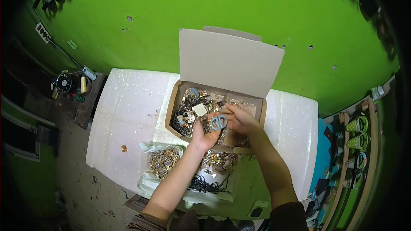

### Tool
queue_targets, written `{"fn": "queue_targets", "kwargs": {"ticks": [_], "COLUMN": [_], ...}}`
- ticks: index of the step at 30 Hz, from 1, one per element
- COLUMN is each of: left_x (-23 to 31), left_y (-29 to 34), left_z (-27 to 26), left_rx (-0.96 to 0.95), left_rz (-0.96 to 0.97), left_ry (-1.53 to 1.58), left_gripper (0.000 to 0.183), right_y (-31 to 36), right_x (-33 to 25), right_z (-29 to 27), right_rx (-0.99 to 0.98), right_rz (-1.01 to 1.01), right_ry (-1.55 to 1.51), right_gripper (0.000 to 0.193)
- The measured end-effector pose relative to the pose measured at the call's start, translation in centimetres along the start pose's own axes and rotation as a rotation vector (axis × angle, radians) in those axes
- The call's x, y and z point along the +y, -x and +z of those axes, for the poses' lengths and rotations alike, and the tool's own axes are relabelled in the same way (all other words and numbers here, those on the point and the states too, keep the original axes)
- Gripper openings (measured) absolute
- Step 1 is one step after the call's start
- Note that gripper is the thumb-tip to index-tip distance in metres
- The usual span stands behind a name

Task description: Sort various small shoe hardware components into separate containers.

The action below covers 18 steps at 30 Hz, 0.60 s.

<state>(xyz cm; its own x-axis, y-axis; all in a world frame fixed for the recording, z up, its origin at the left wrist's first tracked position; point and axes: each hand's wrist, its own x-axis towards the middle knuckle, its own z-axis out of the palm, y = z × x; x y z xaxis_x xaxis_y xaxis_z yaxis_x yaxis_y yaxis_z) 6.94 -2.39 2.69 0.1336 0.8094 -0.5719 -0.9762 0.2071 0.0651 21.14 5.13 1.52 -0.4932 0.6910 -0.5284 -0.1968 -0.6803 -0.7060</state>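
An open cardboard box (173, 102) holds a heap of small gold-coloured metal pieces, black chains (182, 113) and a cream square piece (199, 110). My left hand (204, 137) is palm up over the near side of the box, its fingers cupped around a light-blue double-loop buckle (218, 122) and small pieces. Just right of the buckle is my right hand (243, 119), with its fingers stretched out over the contents. Nothing clearly shows in its grasp, though part of the palm is hidden.
The box lid (229, 60) stands up against the green wall. In front of the box lies a plastic bag (147, 179) with gold-coloured pieces and black beaded strands (209, 184). A white padded table (128, 115) lies underneath. Slippers hang on a wooden rack (342, 145) at right.
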Motion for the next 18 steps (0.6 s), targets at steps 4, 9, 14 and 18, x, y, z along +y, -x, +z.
{"fn": "queue_targets", "kwargs": {"ticks": [4, 9, 14, 18], "left_x": [-0.6, -0.5, -1.0, -1.1], "left_y": [0.5, 0.9, 1.1, 1.1], "left_z": [-0.2, -0.2, 0.0, -0.2], "left_rx": [-0.013, -0.058, -0.003, -0.116], "left_rz": [-0.02, -0.047, -0.009, 0.01], "left_ry": [-0.042, -0.05, -0.08, -0.034], "left_gripper": [0.025, 0.025, 0.025, 0.023], "right_y": [-0.6, 1.5, 3.2, 4.6], "right_x": [-0.2, -2.2, -2.9, -3.9], "right_z": [0.9, 3.1, 4.2, 5.3], "right_rx": [-0.243, -0.098, -0.221, -0.262], "right_rz": [0.171, -0.203, -0.271, -0.269], "right_ry": [-0.217, 0.096, 0.575, 0.79], "right_gripper": [0.022, 0.025, 0.022, 0.025]}}
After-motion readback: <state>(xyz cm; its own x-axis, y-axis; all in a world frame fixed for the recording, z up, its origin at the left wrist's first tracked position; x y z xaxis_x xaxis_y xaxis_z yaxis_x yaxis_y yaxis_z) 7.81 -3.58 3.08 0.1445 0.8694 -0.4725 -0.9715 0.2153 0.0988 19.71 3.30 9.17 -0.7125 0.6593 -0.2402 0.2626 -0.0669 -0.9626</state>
